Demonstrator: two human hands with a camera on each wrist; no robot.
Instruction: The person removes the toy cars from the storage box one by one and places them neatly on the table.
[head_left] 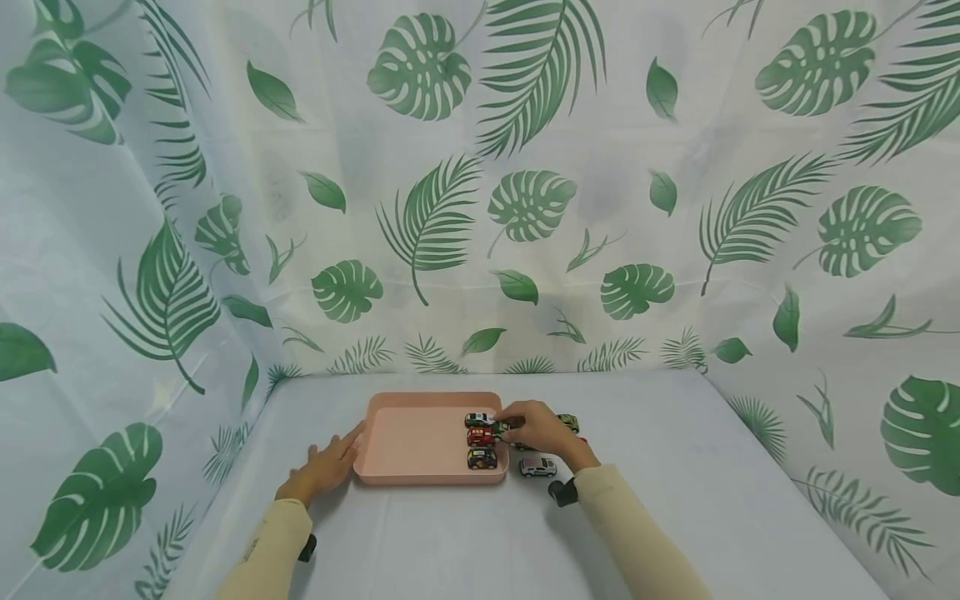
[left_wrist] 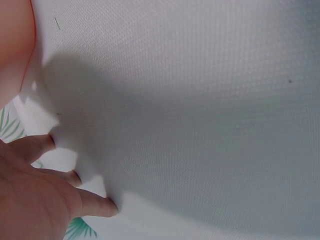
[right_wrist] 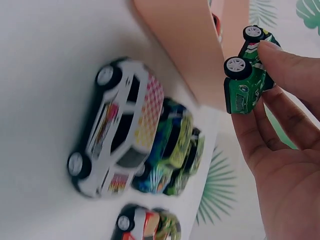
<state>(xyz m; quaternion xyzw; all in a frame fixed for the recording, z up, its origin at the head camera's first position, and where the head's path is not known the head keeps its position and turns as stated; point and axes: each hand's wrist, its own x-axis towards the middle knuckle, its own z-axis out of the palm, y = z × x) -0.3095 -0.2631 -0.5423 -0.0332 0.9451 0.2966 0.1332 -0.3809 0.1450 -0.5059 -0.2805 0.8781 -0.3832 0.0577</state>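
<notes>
My right hand (head_left: 542,427) pinches a small green toy car (right_wrist: 246,94) between thumb and fingers, over the right rim of a pink tray (head_left: 420,480). In the right wrist view the car is tipped, its wheels turned toward the camera. Inside the tray's right end stand a white-and-green toy car (head_left: 477,419), a red toy car (head_left: 478,437) and a dark toy car (head_left: 482,458), one behind another. My left hand (head_left: 327,468) lies at the tray's left side with its fingers spread. In the left wrist view its fingertips come down toward the white cloth.
Right of the tray a silver-white toy car (right_wrist: 122,130) stands on the cloth. Beyond it are a blue-and-yellow toy car (right_wrist: 167,145) and several others, partly hidden by my right hand in the head view. A leaf-patterned curtain (head_left: 450,250) rises behind the table.
</notes>
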